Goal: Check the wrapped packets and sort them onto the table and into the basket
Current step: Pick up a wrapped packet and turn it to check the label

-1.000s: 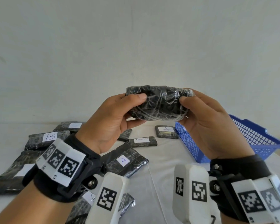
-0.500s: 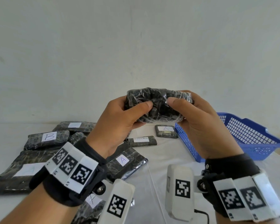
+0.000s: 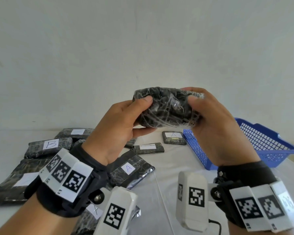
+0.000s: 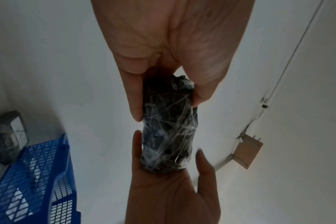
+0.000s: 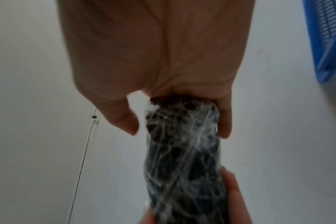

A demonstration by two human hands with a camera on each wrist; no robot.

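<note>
A dark packet (image 3: 166, 107) in clear film is held up in front of me, above the table (image 3: 168, 167), by both hands. My left hand (image 3: 139, 112) grips its left end, thumb on the near face. My right hand (image 3: 196, 107) grips the right end in the same way. No label shows on the side facing me. The left wrist view has the packet (image 4: 169, 125) pinched between thumb and fingers of the left hand (image 4: 167, 109). In the right wrist view the right hand (image 5: 178, 131) clasps the packet (image 5: 182, 159). A blue basket (image 3: 268, 150) stands at the right.
Several wrapped packets lie on the white table: one marked B (image 3: 48, 146), one marked A (image 3: 131, 172), a small one marked A (image 3: 173, 137) beside the basket, and one reading IN PROGRESS (image 3: 148, 148). More are piled at the left and near edge.
Both thumbs slid in toward the packet's middle half a second ago and are now spread back to its ends. The packet has stayed held up in about the same place.
</note>
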